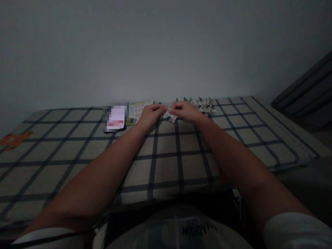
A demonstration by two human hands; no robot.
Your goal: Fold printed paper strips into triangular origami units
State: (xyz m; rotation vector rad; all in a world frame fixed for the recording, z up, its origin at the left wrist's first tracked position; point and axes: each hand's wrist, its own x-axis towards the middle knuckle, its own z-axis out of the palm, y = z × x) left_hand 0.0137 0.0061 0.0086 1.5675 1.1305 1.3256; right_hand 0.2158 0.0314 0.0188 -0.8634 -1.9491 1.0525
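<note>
Both my arms reach forward over a checked cloth surface (166,162). My left hand (150,116) and my right hand (186,111) meet at a small printed piece of paper (169,116), each pinching one side of it with closed fingers. The paper sits just above the cloth. Right behind my right hand lies a heap of several small folded paper shapes (203,103). A printed sheet (137,111) lies flat beside my left hand.
A phone with a lit screen (116,119) lies left of the printed sheet. An orange patch (14,139) marks the cloth at far left. A plain wall rises behind, and a dark slanted object (306,91) stands at right.
</note>
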